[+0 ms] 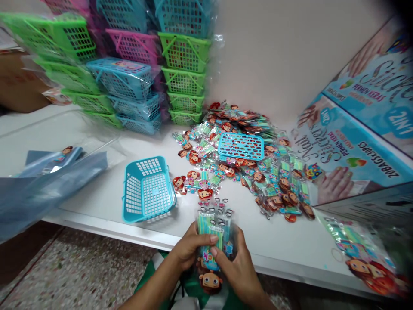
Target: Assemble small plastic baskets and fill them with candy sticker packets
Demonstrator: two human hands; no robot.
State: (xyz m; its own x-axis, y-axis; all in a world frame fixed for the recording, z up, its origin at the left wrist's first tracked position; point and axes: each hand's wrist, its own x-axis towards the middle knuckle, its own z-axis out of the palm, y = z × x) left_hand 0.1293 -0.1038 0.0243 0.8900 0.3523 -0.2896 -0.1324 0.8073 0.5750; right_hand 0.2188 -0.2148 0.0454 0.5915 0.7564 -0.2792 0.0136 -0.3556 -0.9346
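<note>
Both hands grip one stack of candy stick packets [209, 241] at the table's front edge. My left hand [190, 247] closes on its left side, thumb lying across the front. On the right side, my right hand [237, 265] holds the same stack, its thumb pressed on the front packet. Small metal-looking rings stick out at the top, and a cartoon head shows at the bottom. Left of the hands sits a blue plastic basket [148, 189] with nothing in it. Beyond the hands spreads a pile of similar packets [271, 189], with a blue perforated basket lid [241, 146] on top.
Stacks of wrapped green, pink and blue baskets [185, 77] stand at the back left. Printed cardboard boxes [355, 150] rise on the right. Clear and blue plastic wrap [64, 176] hangs over the left table edge. A bag of packets [364, 254] lies at the right front.
</note>
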